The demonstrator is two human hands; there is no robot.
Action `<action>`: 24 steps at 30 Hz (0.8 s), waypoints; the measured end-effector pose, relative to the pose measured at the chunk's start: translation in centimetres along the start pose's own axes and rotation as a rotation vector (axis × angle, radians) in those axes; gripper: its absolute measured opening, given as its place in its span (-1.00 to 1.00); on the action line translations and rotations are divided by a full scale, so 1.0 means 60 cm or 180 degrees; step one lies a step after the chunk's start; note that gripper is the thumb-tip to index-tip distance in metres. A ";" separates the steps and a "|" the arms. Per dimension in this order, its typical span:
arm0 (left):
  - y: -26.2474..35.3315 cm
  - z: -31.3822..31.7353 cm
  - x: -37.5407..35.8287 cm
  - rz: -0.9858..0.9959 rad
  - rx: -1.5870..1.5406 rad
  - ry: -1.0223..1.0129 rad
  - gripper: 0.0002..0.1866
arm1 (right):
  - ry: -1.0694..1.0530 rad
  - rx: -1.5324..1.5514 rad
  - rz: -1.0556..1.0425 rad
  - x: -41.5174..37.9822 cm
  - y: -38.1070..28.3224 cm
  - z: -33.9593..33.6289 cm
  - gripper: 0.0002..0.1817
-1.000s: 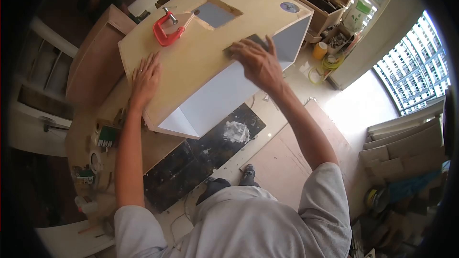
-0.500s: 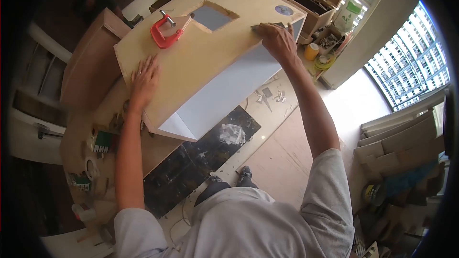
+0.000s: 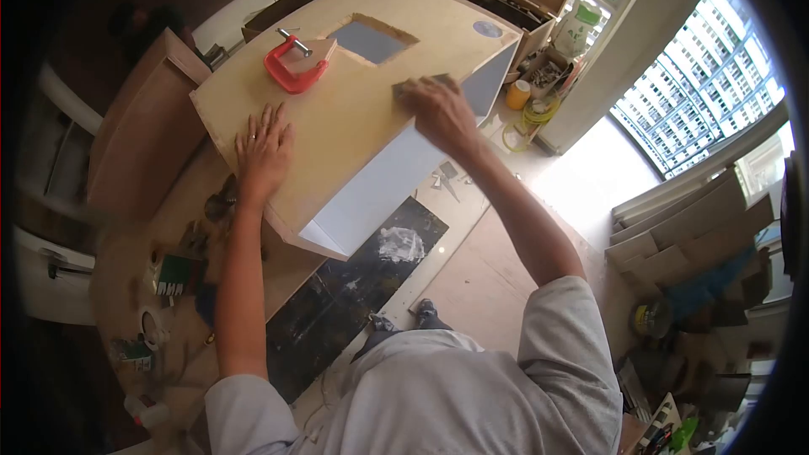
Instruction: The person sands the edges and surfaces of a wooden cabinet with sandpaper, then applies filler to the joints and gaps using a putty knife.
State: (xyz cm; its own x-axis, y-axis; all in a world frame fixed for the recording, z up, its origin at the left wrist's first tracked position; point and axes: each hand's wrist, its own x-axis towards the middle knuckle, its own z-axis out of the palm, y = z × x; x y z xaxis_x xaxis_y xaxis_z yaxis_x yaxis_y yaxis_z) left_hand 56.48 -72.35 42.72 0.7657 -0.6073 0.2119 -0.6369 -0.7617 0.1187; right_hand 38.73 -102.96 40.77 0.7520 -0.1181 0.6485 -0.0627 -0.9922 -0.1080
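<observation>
A wooden box-like panel with a pale yellow top and white inner side lies in front of me. Its top has a rectangular cut-out. My left hand lies flat on the panel's near-left part, fingers spread. My right hand is closed round a dark flat block, pressed on the top near its front edge; the fingers are slightly blurred. A red C-clamp grips a small wood piece beside the cut-out. A round disc lies at the far right corner.
An open wooden toolbox stands behind the panel, near a yellow container. A black board lies on the floor below. Another curved wooden piece is at left, and cardboard sheets lean at right.
My right hand has slid the dark block leftward along the front edge of the top, away from the far right corner. My left hand has shifted slightly right, still flat. The view has moved a little.
</observation>
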 end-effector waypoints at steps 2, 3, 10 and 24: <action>0.003 -0.005 0.002 -0.0010 -0.0030 0.0025 -0.29 | 0.0106 0.0508 -0.0228 -0.021 -0.055 -0.003 -0.56; 0.004 -0.009 -0.002 0.0002 -0.0057 -0.0003 -0.28 | -0.0021 0.0641 -0.0265 -0.024 -0.043 -0.019 -0.55; 0.004 -0.006 -0.008 0.0038 -0.0151 -0.0002 -0.27 | -0.0233 0.0315 0.1540 0.013 0.024 -0.034 -0.55; 0.007 0.001 -0.005 -0.0024 -0.0104 0.0005 -0.24 | -0.0218 -0.0127 0.1435 -0.051 -0.132 -0.019 -0.61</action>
State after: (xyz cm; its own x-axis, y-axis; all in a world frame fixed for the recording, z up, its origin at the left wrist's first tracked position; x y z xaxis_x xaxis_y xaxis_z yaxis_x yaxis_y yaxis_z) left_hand 56.01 -72.48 42.66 0.7703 -0.6012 0.2125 -0.6338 -0.7584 0.1518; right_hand 36.18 -94.75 40.47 0.6854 -0.5368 0.4920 -0.4180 -0.8433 -0.3379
